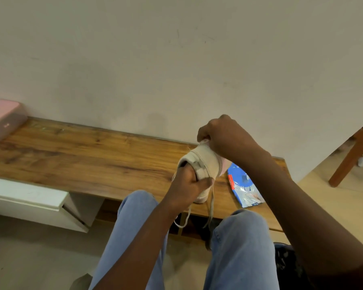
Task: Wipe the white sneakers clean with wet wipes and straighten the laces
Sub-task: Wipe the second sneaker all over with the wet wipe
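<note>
Sneaker (201,162) is held just over the worktop (82,155), right of centre, with laces (212,195) dangling at 6 o'clock. Left hand (189,185) fingers curl round its near end; right hand (224,137) fingers pinch a white scrap (204,141) at its far end, 1 o'clock. Wipes pack (244,189) lies at the sneaker's 4 o'clock.
</note>
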